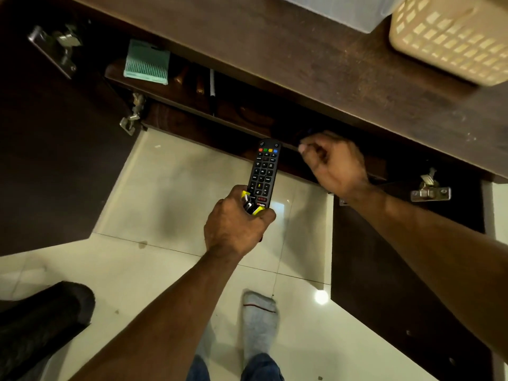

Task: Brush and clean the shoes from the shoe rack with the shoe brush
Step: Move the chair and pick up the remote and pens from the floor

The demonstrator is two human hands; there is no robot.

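Hands apart: left hand (pixel 236 224) grips a black remote (pixel 262 174), right hand (pixel 334 163), fingers curled, reaches into the shoe rack (pixel 247 116); its hold is unclear.

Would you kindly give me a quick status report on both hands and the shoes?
Left hand grips a TV remote and a yellow-black item. Right hand curled at the cabinet shelf edge, grip contents unclear. Shoes dim inside; no brush visible.

remote control (pixel 263 171), cream basket (pixel 450 37), green comb (pixel 146 63)
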